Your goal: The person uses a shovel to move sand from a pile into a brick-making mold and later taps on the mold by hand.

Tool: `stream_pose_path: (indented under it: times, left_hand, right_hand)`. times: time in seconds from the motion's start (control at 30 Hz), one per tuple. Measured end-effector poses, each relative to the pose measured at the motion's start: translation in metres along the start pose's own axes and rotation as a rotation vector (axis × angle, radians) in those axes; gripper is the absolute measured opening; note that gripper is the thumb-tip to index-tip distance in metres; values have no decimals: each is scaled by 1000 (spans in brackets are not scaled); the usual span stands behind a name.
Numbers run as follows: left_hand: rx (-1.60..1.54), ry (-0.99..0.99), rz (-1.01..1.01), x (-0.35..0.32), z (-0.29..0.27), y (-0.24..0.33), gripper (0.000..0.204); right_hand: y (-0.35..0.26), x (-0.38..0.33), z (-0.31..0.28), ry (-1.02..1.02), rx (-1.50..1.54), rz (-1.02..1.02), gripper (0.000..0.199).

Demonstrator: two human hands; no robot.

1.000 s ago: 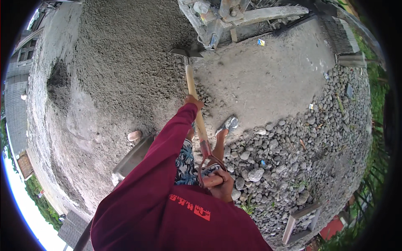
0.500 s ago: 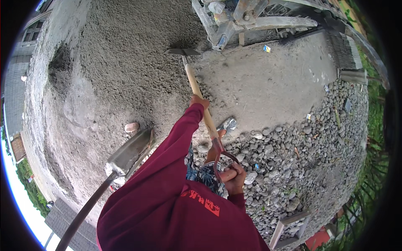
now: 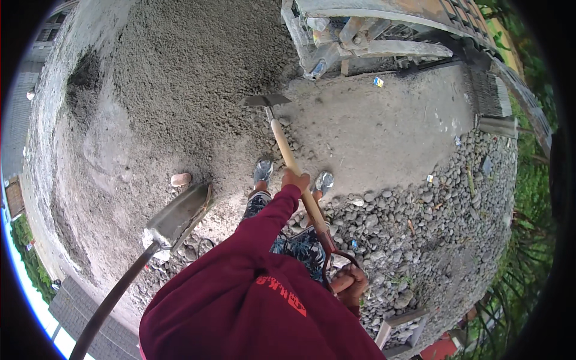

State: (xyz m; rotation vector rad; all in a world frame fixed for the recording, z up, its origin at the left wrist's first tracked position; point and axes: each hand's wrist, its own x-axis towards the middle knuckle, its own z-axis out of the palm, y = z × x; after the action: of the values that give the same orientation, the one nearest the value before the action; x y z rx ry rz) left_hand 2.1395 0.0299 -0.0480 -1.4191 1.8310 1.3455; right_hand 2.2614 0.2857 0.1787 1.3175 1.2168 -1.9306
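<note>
A shovel [image 3: 288, 149] with a pale wooden shaft slants across in front of me. My left hand [image 3: 296, 180] is wrapped round the middle of the shaft. At its near end my right hand [image 3: 353, 283] grips the reddish D-shaped handle [image 3: 327, 249]. The metal blade [image 3: 267, 100] is seen nearly edge-on, at the border of the rough grey sand-like heap [image 3: 198, 66] and the smoother ground [image 3: 372, 132]. Whether the blade touches the ground I cannot tell. My two shoes stand on either side of the shaft.
A second shovel [image 3: 180, 213] with a dark shaft lies to the left, beside a brownish stone [image 3: 180, 179]. Loose gravel [image 3: 414, 234] spreads on the right, with a wooden frame [image 3: 399, 324] near me. A cement-caked frame structure [image 3: 360, 45] stands ahead to the right.
The shovel has come back toward me and slightly right, both hands still on it. My left arm has swung right, and my left shoe has come into view. The whole view has shifted slightly.
</note>
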Motion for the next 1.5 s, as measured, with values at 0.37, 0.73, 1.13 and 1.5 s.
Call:
stream_pose_path:
  times: [0.37, 0.73, 1.13, 1.5]
  left_hand:
    - [-498, -37, -149, -3, 127, 24, 46]
    - [-454, -22, 1, -90, 253, 89, 42]
    - [-136, -86, -150, -68, 241, 72, 54]
    - [-460, 241, -22, -33, 111, 0, 54]
  right_hand:
    - [-170, 53, -20, -27, -477, -148, 21]
    - [-286, 44, -149, -221, -479, -180, 28]
    - [-250, 3, -68, -22, -607, -1, 28]
    - [-171, 12, -17, -236, -905, -191, 27]
